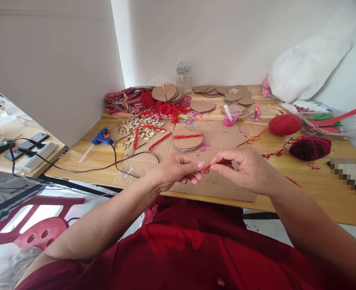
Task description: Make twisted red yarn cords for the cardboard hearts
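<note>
at left a blue glue gun [102, 137] lies near a heap of peanut shells [140, 128]. the left hand [179, 171], thumb against fingers, is clamped on red yarn [207, 169] above a cardboard sheet [226, 189]. farther back, a cardboard disc [233, 96] bears a pale patch [233, 91], its marks too small to read. the right hand [246, 169] pinches the same yarn. farther right, a clear tray [346, 131] holds a white packet [312, 106], its bluish markings unreadable.
</note>
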Available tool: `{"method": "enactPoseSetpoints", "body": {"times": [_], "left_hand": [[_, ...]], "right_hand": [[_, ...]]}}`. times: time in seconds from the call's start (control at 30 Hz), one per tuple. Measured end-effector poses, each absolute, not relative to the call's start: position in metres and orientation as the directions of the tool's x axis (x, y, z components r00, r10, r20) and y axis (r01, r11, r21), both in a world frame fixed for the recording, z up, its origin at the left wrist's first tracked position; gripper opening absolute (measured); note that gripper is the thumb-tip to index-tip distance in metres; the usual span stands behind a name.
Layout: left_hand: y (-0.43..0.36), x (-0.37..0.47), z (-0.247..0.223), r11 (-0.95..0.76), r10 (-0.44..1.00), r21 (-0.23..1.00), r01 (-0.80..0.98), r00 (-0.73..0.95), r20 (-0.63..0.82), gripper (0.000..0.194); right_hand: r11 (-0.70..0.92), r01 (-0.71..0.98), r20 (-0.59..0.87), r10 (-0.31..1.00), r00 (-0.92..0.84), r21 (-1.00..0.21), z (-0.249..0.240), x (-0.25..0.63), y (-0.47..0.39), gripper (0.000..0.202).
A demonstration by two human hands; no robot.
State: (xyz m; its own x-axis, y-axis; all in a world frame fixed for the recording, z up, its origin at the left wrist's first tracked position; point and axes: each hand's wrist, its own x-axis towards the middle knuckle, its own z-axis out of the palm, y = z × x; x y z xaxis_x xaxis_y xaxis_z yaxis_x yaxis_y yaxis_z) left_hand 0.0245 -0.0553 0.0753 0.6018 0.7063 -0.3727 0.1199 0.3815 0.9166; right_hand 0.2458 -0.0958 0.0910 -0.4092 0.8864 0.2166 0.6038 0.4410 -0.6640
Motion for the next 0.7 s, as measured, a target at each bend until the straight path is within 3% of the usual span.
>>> {"method": "enactPoseSetpoints", "body": {"times": [0.5, 0.7], "left_hand": [[-0.0559, 0.0284, 0.0712, 0.398, 0.694, 0.909, 0.124, 0.607, -0.386, 0.031], [-0.0583, 0.0249, 0.0727, 0.457, 0.647, 0.889, 0.045, 0.669, -0.366, 0.031]], "right_hand": [[0.429, 0.618, 0.199, 0.892, -0.406, -0.659, 0.0896, 0.2465, -0.0965, 0.018], [0.455, 0.581, 0.25, 0.882, -0.4, -0.675, 0.0819, 0.2492, -0.0938, 0.02]]}}
